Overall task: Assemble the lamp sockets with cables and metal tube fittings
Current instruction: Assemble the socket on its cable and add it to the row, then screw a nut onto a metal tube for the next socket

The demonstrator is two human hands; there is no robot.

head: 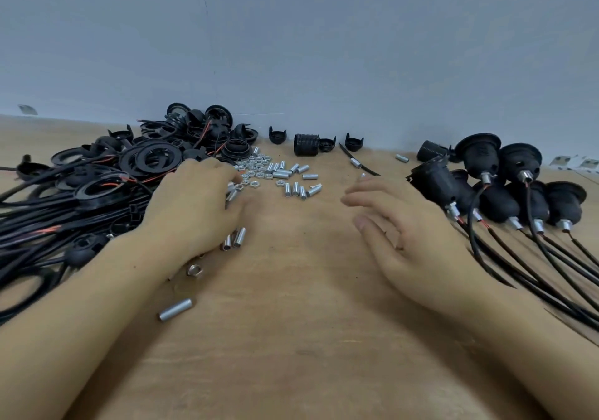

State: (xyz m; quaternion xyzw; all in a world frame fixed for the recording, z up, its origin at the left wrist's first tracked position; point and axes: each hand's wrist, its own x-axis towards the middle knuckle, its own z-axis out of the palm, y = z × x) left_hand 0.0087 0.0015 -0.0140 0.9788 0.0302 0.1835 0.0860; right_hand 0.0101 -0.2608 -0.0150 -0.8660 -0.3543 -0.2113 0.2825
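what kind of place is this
Probably a small assembly workbench: a plywood table against a plain wall, with heaps of black socket parts, loose metal tubes, and finished cabled sockets.

Two bare forearms reach in over the worktop from its near edge, no sleeves, no watch, no rings or gloves on either. The left hand and right hand are uncovered, with short, plain, unpainted nails; a thumbnail shows on the right one. A few small dark specks mark the left forearm
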